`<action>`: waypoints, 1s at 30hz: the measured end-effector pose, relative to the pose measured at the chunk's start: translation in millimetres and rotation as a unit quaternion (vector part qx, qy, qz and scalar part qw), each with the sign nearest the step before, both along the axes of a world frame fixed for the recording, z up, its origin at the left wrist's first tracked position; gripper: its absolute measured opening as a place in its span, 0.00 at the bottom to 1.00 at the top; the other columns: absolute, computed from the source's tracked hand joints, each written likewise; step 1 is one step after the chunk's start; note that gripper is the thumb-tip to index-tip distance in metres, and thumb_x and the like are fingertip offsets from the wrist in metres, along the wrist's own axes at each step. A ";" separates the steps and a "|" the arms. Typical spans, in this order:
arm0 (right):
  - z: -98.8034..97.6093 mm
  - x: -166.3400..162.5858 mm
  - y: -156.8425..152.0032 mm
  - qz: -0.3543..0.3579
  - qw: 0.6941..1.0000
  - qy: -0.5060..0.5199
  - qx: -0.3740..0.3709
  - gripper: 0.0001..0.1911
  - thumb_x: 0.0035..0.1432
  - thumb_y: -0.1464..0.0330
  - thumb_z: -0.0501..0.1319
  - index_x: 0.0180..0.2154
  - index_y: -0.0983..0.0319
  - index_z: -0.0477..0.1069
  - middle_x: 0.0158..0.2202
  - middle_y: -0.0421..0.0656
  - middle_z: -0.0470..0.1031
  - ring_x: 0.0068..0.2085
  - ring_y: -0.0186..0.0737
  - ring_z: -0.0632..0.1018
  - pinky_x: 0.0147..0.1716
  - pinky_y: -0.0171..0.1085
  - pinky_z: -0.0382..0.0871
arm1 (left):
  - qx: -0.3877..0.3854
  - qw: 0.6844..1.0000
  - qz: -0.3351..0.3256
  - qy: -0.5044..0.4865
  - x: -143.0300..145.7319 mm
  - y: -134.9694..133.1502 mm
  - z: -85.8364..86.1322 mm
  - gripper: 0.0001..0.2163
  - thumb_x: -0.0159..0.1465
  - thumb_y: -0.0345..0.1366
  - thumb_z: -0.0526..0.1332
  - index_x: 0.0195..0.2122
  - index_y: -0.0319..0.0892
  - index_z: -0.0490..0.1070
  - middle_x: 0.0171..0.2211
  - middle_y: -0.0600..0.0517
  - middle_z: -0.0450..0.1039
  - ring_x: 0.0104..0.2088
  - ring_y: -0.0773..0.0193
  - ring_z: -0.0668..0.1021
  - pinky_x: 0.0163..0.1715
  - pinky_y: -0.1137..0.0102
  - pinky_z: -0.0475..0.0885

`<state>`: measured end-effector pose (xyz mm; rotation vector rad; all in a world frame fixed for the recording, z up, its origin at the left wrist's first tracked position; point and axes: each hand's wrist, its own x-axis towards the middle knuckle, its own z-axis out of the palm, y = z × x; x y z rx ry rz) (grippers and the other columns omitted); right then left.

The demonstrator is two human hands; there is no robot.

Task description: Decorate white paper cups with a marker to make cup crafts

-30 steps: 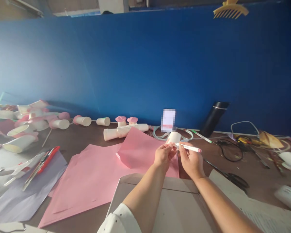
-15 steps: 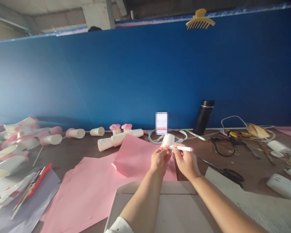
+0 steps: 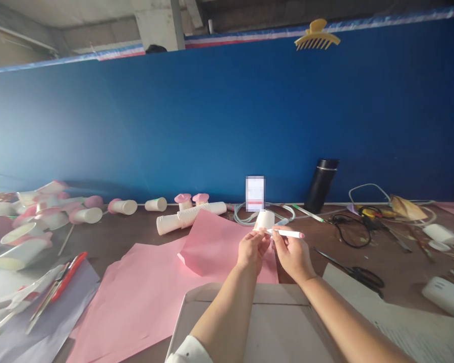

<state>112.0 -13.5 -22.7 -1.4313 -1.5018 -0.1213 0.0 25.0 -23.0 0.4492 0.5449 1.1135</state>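
Note:
My left hand [image 3: 252,249] is closed at the near edge of a white paper cup [image 3: 265,220], which has its narrow end upward. In my right hand [image 3: 293,254] is a white marker [image 3: 290,233] with a pink end, held nearly level. The marker's left end reaches the fingers of my left hand, just in front of the cup. My fingers partly hide where the two meet. Beneath and to the left of my hands lie sheets of pink paper [image 3: 147,287], one with a raised fold.
A stack of paper cups [image 3: 192,216] lies behind the paper, near two pink-topped cups [image 3: 183,200]. A red utility knife [image 3: 66,280] and many cups are at left. Scissors [image 3: 363,276], a black flask [image 3: 321,185] and cables are at right. A blue partition [image 3: 212,116] stands behind.
The whole scene has shifted slightly right and down in the view. Both hands keep nearly the same pose around the cup and marker.

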 end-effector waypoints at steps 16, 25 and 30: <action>-0.4 0.0 -1.3 0.011 1.000 0.006 -0.021 0.15 0.63 0.60 0.53 0.41 0.62 0.71 0.34 0.49 0.78 0.33 0.42 0.79 0.30 0.36 0.72 | 0.001 1.000 0.006 -0.003 1.0 1.4 -1.3 0.05 0.55 0.27 0.66 0.32 0.31 0.74 0.30 0.48 0.72 0.29 0.71 0.76 0.34 0.79 0.73; -2.0 0.5 -0.7 0.011 1.000 0.010 -0.016 0.14 0.63 0.60 0.53 0.41 0.62 0.71 0.34 0.48 0.79 0.33 0.42 0.80 0.30 0.36 0.72 | 0.008 1.000 0.005 -0.009 1.7 3.0 -4.1 0.06 0.53 0.28 0.68 0.31 0.32 0.73 0.29 0.49 0.71 0.29 0.71 0.75 0.34 0.78 0.73; -4.0 1.8 -0.1 0.016 1.000 0.012 -0.008 0.14 0.63 0.60 0.54 0.41 0.62 0.71 0.35 0.49 0.79 0.33 0.43 0.80 0.31 0.36 0.73 | 0.002 1.000 0.001 -0.012 1.8 3.7 -4.4 0.05 0.54 0.26 0.66 0.32 0.32 0.74 0.29 0.49 0.71 0.28 0.72 0.75 0.33 0.79 0.73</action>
